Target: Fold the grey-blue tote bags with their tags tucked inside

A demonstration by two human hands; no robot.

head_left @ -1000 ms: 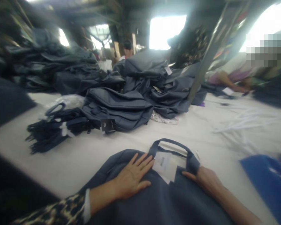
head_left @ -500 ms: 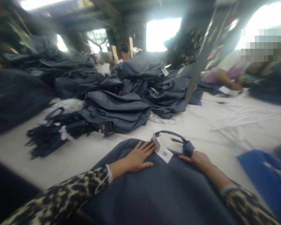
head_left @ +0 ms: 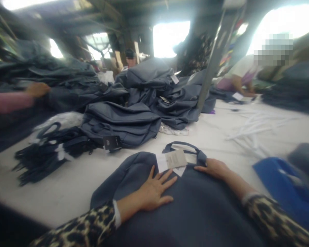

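Observation:
A dark blue-grey bag (head_left: 195, 206) lies on the white table in front of me, its carry handle (head_left: 182, 143) at the far edge. My left hand (head_left: 156, 192) rests on the bag with fingers spread, palm down. Beside the handle's right base, my right hand (head_left: 216, 168) grips the bag's top edge; the thumb shows on the near side and the other fingers are mostly hidden. Paper tags (head_left: 176, 159), one beige and others white, lie by the handle, just beyond my left fingertips.
Another blue-grey bag (head_left: 121, 123) with a black tag lies farther back, before a heap of bags. A bundle of dark straps (head_left: 51, 151) sits left, blue material (head_left: 280, 185) right. A metal post (head_left: 211, 58) rises from the table. Co-workers' arms show left and right.
My left hand has slid toward me, away from the handle, fingers spread wider. The tags now lie flatter. A co-worker's pink sleeve and hand have come in at left. The view has shifted slightly.

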